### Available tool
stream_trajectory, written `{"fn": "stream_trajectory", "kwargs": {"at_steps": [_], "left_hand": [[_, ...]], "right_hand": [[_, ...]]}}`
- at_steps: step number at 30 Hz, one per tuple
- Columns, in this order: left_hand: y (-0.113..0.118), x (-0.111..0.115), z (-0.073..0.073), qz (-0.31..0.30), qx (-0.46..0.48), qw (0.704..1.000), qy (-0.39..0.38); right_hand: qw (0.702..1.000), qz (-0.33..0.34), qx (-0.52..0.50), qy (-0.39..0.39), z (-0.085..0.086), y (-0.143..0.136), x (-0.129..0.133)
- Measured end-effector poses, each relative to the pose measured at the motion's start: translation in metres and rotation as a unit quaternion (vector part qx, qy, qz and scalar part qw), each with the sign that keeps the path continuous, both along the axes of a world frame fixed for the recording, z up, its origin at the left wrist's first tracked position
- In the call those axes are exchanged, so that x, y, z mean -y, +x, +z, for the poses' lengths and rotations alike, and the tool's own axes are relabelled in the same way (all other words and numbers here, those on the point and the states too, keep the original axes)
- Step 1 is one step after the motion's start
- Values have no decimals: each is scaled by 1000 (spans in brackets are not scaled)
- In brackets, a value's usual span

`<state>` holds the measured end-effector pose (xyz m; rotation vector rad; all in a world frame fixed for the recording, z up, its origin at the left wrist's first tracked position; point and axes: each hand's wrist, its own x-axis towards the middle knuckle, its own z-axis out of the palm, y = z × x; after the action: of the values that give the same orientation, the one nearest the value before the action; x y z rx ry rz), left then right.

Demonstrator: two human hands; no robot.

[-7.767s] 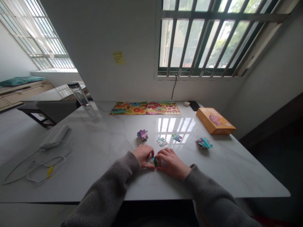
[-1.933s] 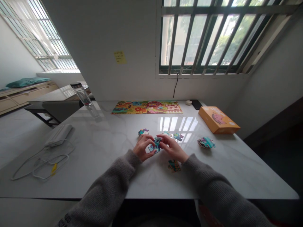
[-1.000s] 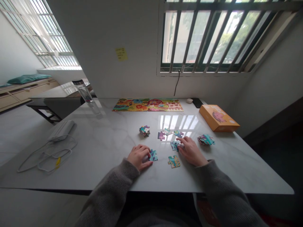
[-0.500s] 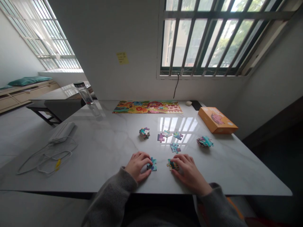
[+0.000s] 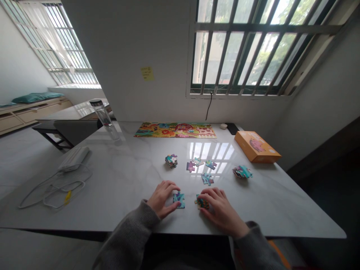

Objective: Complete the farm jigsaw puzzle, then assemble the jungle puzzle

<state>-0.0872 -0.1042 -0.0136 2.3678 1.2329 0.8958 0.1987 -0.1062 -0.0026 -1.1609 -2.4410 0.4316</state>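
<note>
My left hand (image 5: pixel 163 200) is at the table's front with thumb and forefinger closed on the edges of a teal and purple jigsaw puzzle piece (image 5: pixel 179 201). A short gap to the right, my right hand (image 5: pixel 221 210) grips a dark green and orange puzzle piece (image 5: pixel 201 203), partly covered by its fingers. Beyond the hands lie loose pieces: a teal one (image 5: pixel 207 179), a purple one (image 5: pixel 191 167), a pale one (image 5: pixel 198 162) and a blue-purple one (image 5: pixel 210 164). One stack of pieces (image 5: pixel 171 161) stands left of them, another stack (image 5: pixel 242 172) to the right.
A colourful farm picture strip (image 5: pixel 176 130) lies along the wall. An orange box (image 5: pixel 257 147) sits at the right, near a black phone (image 5: pixel 232 128). On the left are a clear bottle (image 5: pixel 101 113) and a white device (image 5: pixel 74 159) with a looped cable (image 5: pixel 81 183).
The right hand has shifted slightly left with its piece, narrowing the gap. My left thumb now rests higher on the teal piece. The view has tilted up a little.
</note>
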Motion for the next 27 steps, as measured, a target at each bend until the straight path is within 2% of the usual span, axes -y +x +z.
{"fn": "stream_trajectory", "kwargs": {"at_steps": [4, 6, 8, 10, 12, 15, 22, 27], "left_hand": [[-4, -16, 29, -41, 21, 999, 29], [-9, -33, 40, -30, 10, 997, 70], [-13, -54, 43, -1, 11, 994, 109], [-18, -75, 36, 41, 34, 988, 142], [-22, -91, 23, 113, 67, 972, 195], [-26, -104, 5, 163, 94, 957, 222], [-30, -110, -8, 199, 65, 961, 179], [-30, -114, -17, 171, 36, 975, 137]], "right_hand": [[1000, 6, -3, -6, 3, 0, 0], [1000, 5, -3, -10, 4, 0, 0], [1000, 2, -3, -13, 4, 0, 0], [1000, -1, -6, -12, 5, 0, 0], [1000, -5, -10, -9, 4, 0, 0], [1000, -11, -12, -2, 3, 0, -1], [998, -38, -7, 55, -4, -8, -2], [996, -44, 2, 74, -4, -17, -8]]}}
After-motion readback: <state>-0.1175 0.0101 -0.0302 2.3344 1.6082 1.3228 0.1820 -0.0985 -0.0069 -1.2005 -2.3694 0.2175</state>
